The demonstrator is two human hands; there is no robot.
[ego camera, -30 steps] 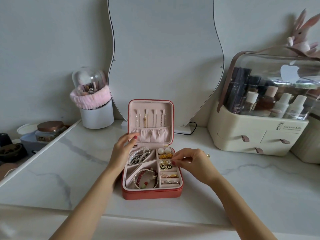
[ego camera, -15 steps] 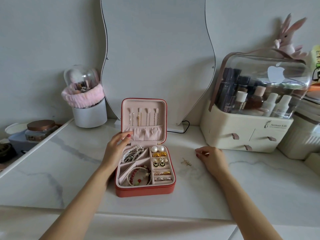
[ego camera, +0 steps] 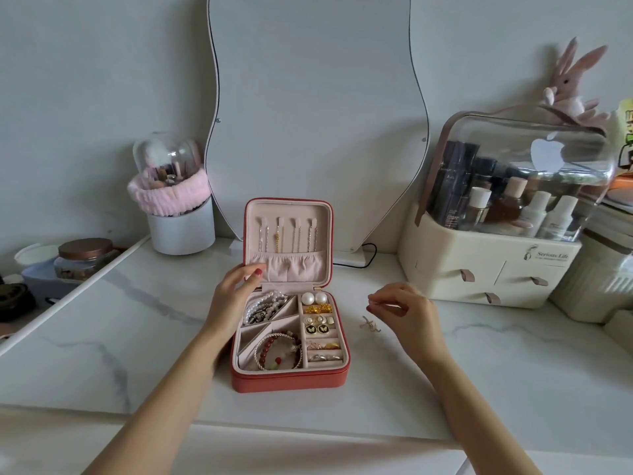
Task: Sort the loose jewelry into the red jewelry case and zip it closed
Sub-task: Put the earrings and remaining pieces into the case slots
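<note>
A: The left hand point(ego camera: 236, 293), fingers relaxed, steadies the stiff, light case point(ego camera: 290, 337), open mid-table.

B: Beside it lies a tiny, fragile earring point(ego camera: 370, 325). The right hand point(ego camera: 404, 311) seems to pinch something small; I cannot tell what.

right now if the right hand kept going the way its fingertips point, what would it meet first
The right hand points left, toward the red jewelry case. The small loose jewelry piece lies slightly nearer than that line, so probably the case's right edge first; depth is unclear.
</note>
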